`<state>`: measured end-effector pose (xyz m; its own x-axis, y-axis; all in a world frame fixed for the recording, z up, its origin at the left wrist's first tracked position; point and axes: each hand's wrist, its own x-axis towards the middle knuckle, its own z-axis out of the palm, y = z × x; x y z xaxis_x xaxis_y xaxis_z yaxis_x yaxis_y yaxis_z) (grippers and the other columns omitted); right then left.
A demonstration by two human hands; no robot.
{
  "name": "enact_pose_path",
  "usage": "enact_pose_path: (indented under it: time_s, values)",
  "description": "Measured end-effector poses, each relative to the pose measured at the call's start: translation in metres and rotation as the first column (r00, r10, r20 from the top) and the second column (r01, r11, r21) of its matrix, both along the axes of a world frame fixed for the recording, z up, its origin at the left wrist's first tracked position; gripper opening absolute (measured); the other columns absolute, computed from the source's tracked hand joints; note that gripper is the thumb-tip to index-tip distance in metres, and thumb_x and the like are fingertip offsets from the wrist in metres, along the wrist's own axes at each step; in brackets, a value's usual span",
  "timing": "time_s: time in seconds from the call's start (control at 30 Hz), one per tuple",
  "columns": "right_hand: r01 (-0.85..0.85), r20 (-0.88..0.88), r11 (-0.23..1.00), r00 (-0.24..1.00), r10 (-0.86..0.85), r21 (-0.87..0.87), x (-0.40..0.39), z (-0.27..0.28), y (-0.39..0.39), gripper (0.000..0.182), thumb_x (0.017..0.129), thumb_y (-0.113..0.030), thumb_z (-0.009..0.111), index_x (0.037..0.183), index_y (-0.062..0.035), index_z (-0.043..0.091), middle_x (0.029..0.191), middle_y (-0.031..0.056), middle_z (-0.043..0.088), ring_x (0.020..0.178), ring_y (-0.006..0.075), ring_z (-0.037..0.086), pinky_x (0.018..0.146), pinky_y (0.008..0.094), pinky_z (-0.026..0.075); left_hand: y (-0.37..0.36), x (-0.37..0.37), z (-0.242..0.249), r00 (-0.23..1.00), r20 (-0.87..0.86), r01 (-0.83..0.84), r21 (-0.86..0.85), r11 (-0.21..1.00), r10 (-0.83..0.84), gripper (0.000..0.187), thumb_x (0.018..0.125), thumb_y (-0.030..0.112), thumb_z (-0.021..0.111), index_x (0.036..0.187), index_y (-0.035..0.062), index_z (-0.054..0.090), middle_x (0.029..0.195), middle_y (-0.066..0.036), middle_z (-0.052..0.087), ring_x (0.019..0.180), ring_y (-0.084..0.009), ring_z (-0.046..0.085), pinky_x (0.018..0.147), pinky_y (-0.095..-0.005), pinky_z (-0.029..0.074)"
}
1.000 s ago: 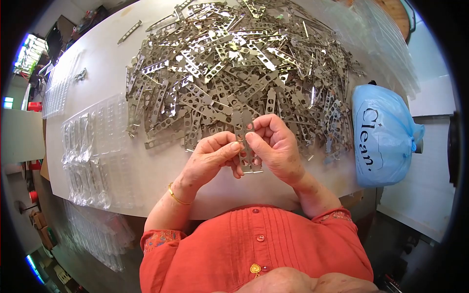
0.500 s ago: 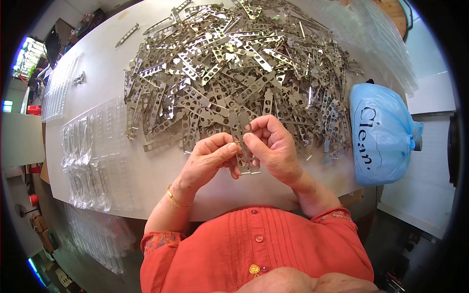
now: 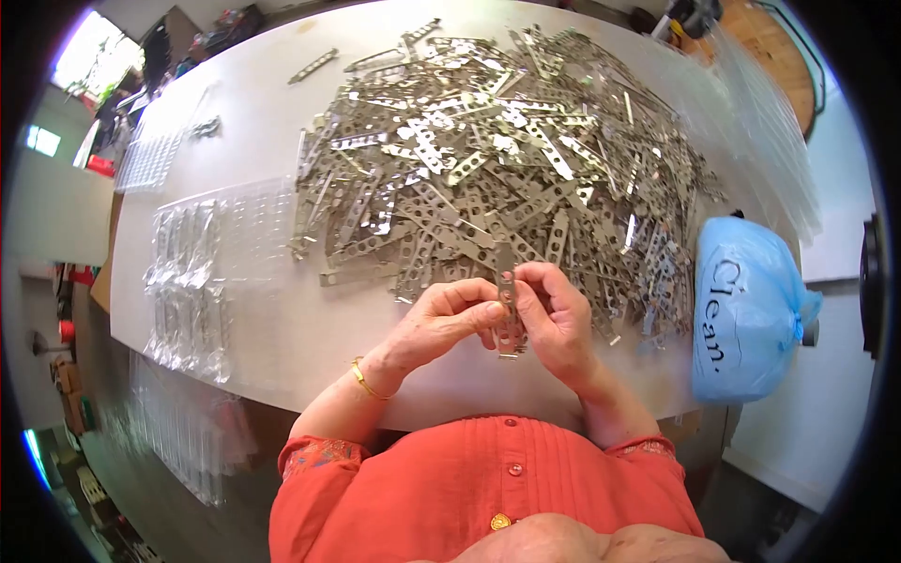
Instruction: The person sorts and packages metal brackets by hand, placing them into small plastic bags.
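Flat metal strips with round holes make up a big pile [image 3: 526,141] on the table, just beyond my hands. Near the pile's front edge, my left hand [image 3: 446,324] and my right hand [image 3: 560,328] pinch a perforated metal strip [image 3: 506,258] between them. It points away from me, its near end below my fingers. A second strip seems to lie against it, though my fingers hide part of this. Both hands are closed, thumbs against the metal.
At left, a clear plastic tray [image 3: 258,225] holds several shiny strips in its slots [image 3: 188,244]. Another clear tray [image 3: 150,150] lies farther back. On the right sits a blue plastic bag [image 3: 751,314] marked "Clean." Clear plastic sheets [image 3: 760,141] lie behind it.
The two strips held side by side, one in each hand, now appear brought together as one stack. My view has shifted, so the table's contents sit lower and mostly farther right.
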<state>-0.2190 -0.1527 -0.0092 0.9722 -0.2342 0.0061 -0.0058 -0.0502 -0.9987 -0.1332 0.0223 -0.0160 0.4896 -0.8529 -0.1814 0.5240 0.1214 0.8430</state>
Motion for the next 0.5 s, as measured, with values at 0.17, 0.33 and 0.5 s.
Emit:
enact_pose_path:
  time_s: [0.17,0.33,0.5]
  values:
    - [0.016,0.067,0.999,0.998,-0.014,-0.029,0.001,-0.007,0.002,0.01,0.101,-0.005,0.057,0.109,-0.0004,0.06,0.086,0.0001,0.062,0.067,0.0039,0.056,0.058,0.0205,0.046,0.002,-0.002,-0.005,0.996,0.084,-0.005,-0.03,1.0,0.008,0.019,0.103,0.019,0.059,0.104,0.0009,0.065,0.097,-0.007,0.067,0.087,-0.0142,0.066,0.078,-0.0297,0.053]
    - [0.024,0.035,1.0,0.999,-0.024,0.007,0.0,-0.001,0.006,0.01,0.105,-0.01,0.053,0.11,-0.0021,0.055,0.087,-0.0005,0.06,0.069,0.0039,0.054,0.061,0.0198,0.047,0.003,-0.002,-0.005,0.98,0.192,-0.041,-0.038,0.998,0.048,0.021,0.102,0.02,0.06,0.104,0.0001,0.065,0.101,-0.002,0.058,0.09,-0.0116,0.062,0.078,-0.0285,0.052]
    - [-0.005,0.034,0.996,0.999,0.002,0.089,0.0,0.003,0.007,0.01,0.105,-0.014,0.054,0.108,-0.0039,0.053,0.088,0.0,0.059,0.07,0.0048,0.055,0.061,0.0204,0.048,0.004,-0.001,-0.01,0.936,0.346,-0.059,-0.017,0.998,0.061,0.023,0.103,0.022,0.059,0.102,-0.0007,0.064,0.099,-0.002,0.055,0.085,-0.0106,0.062,0.075,-0.0278,0.052]
